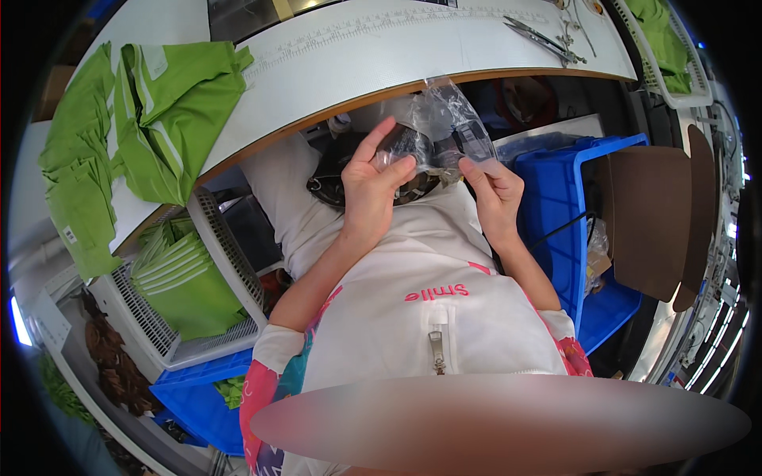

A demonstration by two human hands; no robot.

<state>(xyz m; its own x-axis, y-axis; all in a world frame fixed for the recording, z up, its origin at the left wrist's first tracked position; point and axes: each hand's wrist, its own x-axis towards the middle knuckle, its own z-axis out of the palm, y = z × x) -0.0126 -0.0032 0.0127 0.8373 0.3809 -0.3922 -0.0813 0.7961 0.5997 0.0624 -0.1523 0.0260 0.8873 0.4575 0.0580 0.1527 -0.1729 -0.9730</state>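
Note:
A crinkled transparent plastic bag [460,119] is held up over my lap, just below the table's front edge. My right hand [496,194] pinches its edge between thumb and fingers. On its other side, my left hand [371,182] has the thumb against the plastic and the index finger stretched upward; its other fingers are partly hidden. Behind the bag, near my left hand, a black item [327,176] rests by my lap, mostly covered. Whether anything is inside the bag I cannot make out.
Green fabric pieces [171,111] hang over the white table [357,63] at left. Below, a white basket [202,345] holds folded green pieces. Scissors [540,40] lie at the far right of the table. A blue crate [548,198] and brown cardboard [647,214] stand at right.

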